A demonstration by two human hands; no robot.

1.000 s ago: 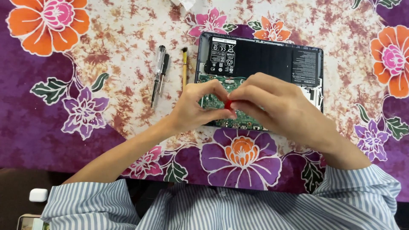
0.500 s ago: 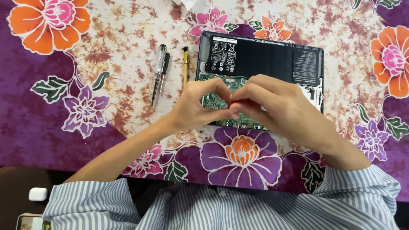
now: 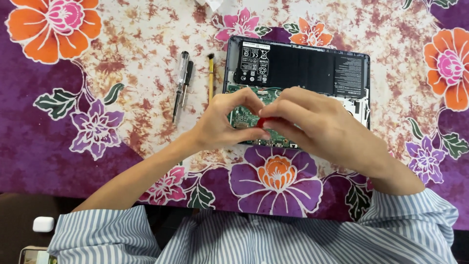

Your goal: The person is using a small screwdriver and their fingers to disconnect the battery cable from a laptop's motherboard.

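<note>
Our left hand (image 3: 222, 124) and right hand (image 3: 312, 129) pinch small red part (image 3: 265, 121) over opened laptop (image 3: 298, 73). We judge it light, slippery; exposed board fragile, so grip at edges.

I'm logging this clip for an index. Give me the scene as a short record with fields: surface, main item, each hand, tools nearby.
surface: floral cloth, purple, orange and white
main item: opened laptop, black battery above green board
left hand: over the board, fingertips meeting the right hand's
right hand: pinching a small red thing, mostly hidden
tools nearby: screwdriver, black pen-like tool and yellow brush, left of the laptop, untouched
</note>
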